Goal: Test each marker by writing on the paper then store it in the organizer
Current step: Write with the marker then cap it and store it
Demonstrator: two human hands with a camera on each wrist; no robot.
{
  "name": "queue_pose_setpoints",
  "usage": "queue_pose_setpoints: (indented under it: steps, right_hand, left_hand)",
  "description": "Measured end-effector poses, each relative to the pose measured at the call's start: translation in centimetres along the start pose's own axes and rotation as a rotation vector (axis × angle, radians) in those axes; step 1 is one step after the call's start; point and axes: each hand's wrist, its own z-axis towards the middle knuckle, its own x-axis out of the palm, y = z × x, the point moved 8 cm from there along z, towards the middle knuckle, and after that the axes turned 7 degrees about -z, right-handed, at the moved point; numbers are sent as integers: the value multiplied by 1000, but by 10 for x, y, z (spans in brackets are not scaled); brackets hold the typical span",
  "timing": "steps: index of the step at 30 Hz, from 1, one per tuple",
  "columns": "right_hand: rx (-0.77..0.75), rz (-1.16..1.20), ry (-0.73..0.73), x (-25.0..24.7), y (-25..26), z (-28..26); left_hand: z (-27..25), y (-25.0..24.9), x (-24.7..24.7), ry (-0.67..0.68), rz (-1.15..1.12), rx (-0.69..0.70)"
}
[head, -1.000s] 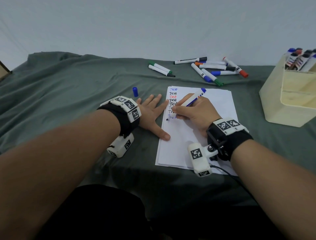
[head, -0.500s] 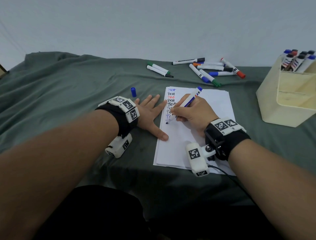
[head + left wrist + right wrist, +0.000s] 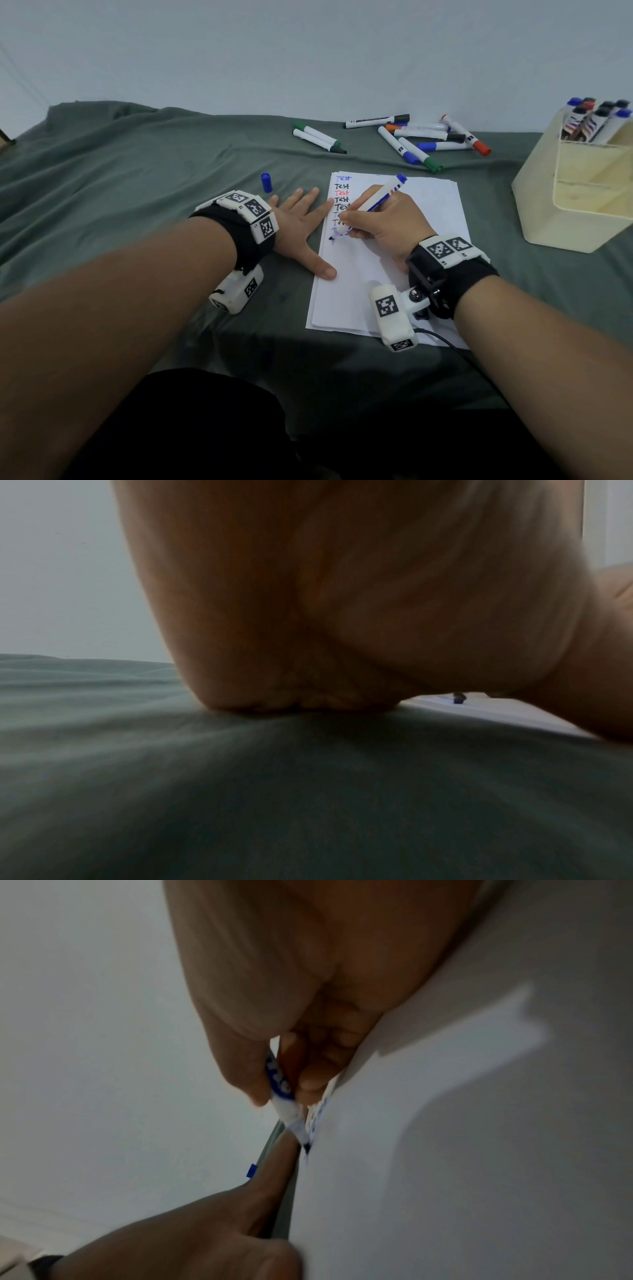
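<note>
The left hand [image 3: 301,222] lies flat, fingers spread, steadying the paper [image 3: 394,274]. The right hand [image 3: 383,222] grips a white, blue-ended marker [image 3: 376,202], its tip on the sheet below seven test words, its blue cap [image 3: 266,182] off. About ten loose markers [image 3: 421,140] await testing; several already stand in the organizer [image 3: 575,192].

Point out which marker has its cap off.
The blue marker gripped in the right hand, writing on the paper; its blue cap lies apart on the cloth.

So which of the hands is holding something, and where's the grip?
The right hand pinches the blue marker low, near its tip. The left hand holds nothing.
</note>
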Motion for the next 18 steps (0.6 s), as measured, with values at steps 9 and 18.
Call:
queue_pose_setpoints:
  steps: [9, 18]
  right_hand:
    - [-11, -174, -44, 0, 12, -1]
    - [-57, -406, -73, 4, 35, -5]
  left_hand:
    - [-1, -1, 0, -6, -16, 2]
    - [-2, -1, -1, -4, -18, -1]
